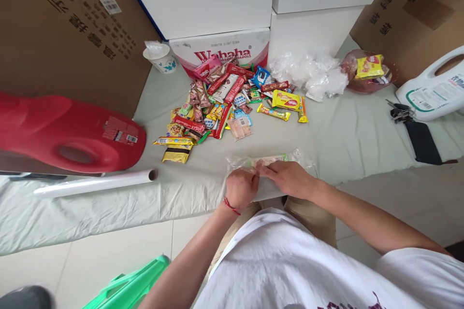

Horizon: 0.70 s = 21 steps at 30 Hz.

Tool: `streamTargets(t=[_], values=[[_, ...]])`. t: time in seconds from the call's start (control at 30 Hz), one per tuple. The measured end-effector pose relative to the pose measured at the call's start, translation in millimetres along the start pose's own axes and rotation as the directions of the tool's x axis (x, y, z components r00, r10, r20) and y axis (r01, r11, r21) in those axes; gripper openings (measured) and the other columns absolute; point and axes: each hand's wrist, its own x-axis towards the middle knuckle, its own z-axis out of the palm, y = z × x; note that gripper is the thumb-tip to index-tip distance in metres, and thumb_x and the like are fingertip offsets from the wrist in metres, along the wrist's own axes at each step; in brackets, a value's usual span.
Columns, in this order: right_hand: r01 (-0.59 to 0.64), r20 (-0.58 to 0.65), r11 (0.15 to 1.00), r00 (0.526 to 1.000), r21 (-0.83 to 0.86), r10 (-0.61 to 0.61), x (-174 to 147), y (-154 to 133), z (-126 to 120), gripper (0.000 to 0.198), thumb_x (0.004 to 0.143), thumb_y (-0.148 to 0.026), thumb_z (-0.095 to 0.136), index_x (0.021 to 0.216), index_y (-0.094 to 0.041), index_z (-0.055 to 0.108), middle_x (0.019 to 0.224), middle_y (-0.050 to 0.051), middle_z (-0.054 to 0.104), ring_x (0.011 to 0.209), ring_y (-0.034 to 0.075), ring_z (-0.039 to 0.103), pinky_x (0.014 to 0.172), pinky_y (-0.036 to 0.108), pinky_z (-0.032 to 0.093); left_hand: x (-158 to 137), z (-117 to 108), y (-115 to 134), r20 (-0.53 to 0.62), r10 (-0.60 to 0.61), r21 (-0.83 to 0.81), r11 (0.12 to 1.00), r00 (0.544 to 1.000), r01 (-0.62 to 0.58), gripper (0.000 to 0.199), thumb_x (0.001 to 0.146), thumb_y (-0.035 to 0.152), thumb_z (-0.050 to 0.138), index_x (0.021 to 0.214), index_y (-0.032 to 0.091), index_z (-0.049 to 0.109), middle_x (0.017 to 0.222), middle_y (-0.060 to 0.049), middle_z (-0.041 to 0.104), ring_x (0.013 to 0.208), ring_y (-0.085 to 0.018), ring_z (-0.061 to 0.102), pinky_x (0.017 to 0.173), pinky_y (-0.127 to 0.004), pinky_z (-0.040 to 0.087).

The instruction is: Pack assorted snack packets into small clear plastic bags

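At the near edge of the cloth-covered table, a clear plastic bag [234,160] lies with a wrapped snack [270,158] inside or under it; I cannot tell which. My left hand [242,187], a red cord round its wrist, is closed on the bag's near side. Right beside it, my right hand [290,177] pinches the plastic too, the fingers of both hands meeting. The fingers partly hide the snack. Beyond them spreads a heap of wrapped snacks [226,89] in red, yellow, blue and brown.
Crumpled clear bags [311,75] and a bowl [353,87] with snacks stand back right. A white jug [431,87], keys [400,112] and a black wallet-like item [422,142] lie right. Left are a red jug [90,140], a white roll [105,183] and a paper cup [161,60].
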Motion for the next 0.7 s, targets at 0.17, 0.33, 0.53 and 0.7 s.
streamTargets(t=[0.17, 0.33, 0.53, 0.7], values=[[0.110, 0.005, 0.994, 0.994, -0.005, -0.110, 1.6, 4.3, 8.7, 0.057, 0.100, -0.013, 0.047, 0.154, -0.030, 0.051, 0.104, 0.010, 0.072, 0.096, 0.026, 0.064, 0.073, 0.034, 0.044, -0.9, -23.4, -31.2, -0.032, -0.310, -0.643, 0.734, 0.950, 0.217, 0.026, 0.083, 0.036, 0.063, 0.097, 0.020, 0.078, 0.065, 0.000, 0.065, 0.064, -0.017, 0.058, 0.067, -0.028, 0.044], [0.120, 0.020, 0.992, 0.992, 0.040, -0.121, 3.5, 4.7, 2.9, 0.057, 0.101, -0.012, 0.047, 0.154, -0.031, 0.052, 0.107, 0.009, 0.072, 0.099, 0.025, 0.063, 0.077, 0.032, 0.044, 22.3, -50.4, -54.1, -0.333, -0.617, -0.784, 0.601, 0.713, 0.154, 0.036, 0.090, 0.047, 0.055, 0.108, 0.020, 0.068, 0.081, 0.001, 0.066, 0.069, -0.013, 0.054, 0.062, -0.024, 0.040], [0.172, -0.019, 0.969, 0.985, 0.180, -0.171, -0.4, 11.1, -2.9, 0.048, 0.099, -0.027, 0.060, 0.147, -0.026, 0.060, 0.111, 0.012, 0.071, 0.104, 0.028, 0.063, 0.091, 0.038, 0.048, 29.1, -51.2, -41.9, -0.015, -0.319, -0.411, 0.866, 0.948, 0.285, 0.082, 0.070, 0.057, 0.081, 0.140, 0.021, 0.057, 0.105, -0.007, 0.074, 0.109, -0.026, 0.066, 0.094, -0.035, 0.049], [0.256, -0.162, 0.863, 0.965, 0.436, -0.205, -10.2, 26.3, 0.5, 0.039, 0.103, -0.043, 0.056, 0.136, -0.027, 0.068, 0.121, 0.010, 0.071, 0.114, 0.025, 0.061, 0.104, 0.040, 0.046, 8.9, -60.4, -47.4, 0.172, -0.311, -0.294, 0.889, 0.935, 0.350, 0.030, 0.073, 0.051, 0.073, 0.072, 0.022, 0.064, 0.065, 0.001, 0.062, 0.067, -0.019, 0.061, 0.064, -0.029, 0.045]])
